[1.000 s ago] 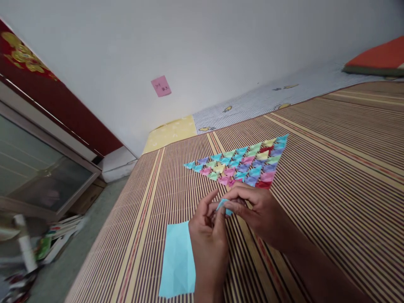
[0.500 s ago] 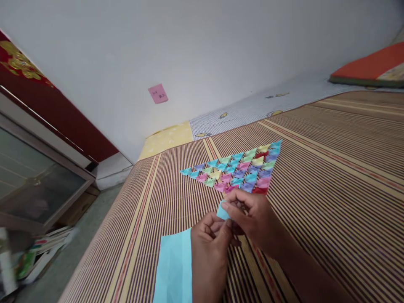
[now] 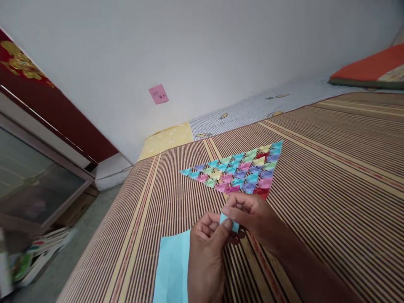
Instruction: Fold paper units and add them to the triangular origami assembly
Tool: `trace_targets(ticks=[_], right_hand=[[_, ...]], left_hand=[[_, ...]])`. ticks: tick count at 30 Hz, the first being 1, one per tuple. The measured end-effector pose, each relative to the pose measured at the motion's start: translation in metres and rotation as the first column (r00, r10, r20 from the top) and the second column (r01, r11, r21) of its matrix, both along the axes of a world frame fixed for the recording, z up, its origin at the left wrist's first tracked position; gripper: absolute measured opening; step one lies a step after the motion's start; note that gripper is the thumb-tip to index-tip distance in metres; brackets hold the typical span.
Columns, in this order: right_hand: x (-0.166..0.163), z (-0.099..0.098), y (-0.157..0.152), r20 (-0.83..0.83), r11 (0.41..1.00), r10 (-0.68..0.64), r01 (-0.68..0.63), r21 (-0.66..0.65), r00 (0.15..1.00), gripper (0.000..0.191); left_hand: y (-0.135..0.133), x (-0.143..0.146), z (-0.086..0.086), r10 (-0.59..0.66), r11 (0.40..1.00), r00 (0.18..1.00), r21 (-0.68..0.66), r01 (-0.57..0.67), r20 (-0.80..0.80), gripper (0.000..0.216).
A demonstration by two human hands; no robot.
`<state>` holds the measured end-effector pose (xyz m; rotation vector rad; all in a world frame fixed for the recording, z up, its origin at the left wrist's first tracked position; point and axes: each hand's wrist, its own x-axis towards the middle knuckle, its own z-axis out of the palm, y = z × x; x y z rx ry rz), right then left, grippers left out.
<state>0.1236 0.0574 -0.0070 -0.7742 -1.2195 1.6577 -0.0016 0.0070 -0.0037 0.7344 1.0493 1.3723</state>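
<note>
Between my two hands is a small piece of light blue paper, partly covered by the fingers. My left hand is closed, its thumb pressing on the paper from the near side. With thumb and fingers, my right hand pinches the paper's upper end. A larger light blue sheet with crease lines lies beside my left wrist and runs partly under it. Just beyond my hands, many small folded paper pieces in blue, green, pink, yellow, purple and red lie in rows forming a triangle.
A striped bamboo mat covers the bed surface. Behind it stands a white wall with a pink note. An orange cushion lies at the far right. Past the left edge, a glass-fronted cabinet stands near papers on the floor.
The small blue paper has turned in my fingers, and more of it now shows below my left thumb. My right fingertips have shifted slightly along it. The folded pieces stay in their rows.
</note>
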Motion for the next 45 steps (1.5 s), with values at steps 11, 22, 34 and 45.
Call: trace_targets(ticks=[11, 22, 34, 45], right_hand=[[-0.006, -0.012, 0.003, 0.093, 0.978, -0.081, 0.061, 0.199, 0.992, 0.035], [-0.008, -0.014, 0.007, 0.033, 0.996, -0.092, 0.091, 0.018, 0.995, 0.039], [0.003, -0.007, 0.006, -0.094, 0.989, 0.059, -0.045, 0.143, 0.994, 0.022], [0.002, -0.003, -0.001, 0.049, 0.970, -0.060, 0.047, 0.239, 0.997, 0.018]], left_hand=[[0.008, 0.000, -0.007, 0.122, 0.991, 0.938, -0.098, -0.094, 0.326, 0.027], [0.004, -0.012, -0.001, 0.104, 0.989, 0.962, 0.132, -0.072, -0.254, 0.026], [0.003, -0.030, -0.008, 0.171, 0.973, 0.927, 0.204, -0.106, -0.333, 0.019], [-0.001, -0.022, 0.001, 0.229, 0.956, 0.892, 0.265, -0.129, -0.390, 0.020]])
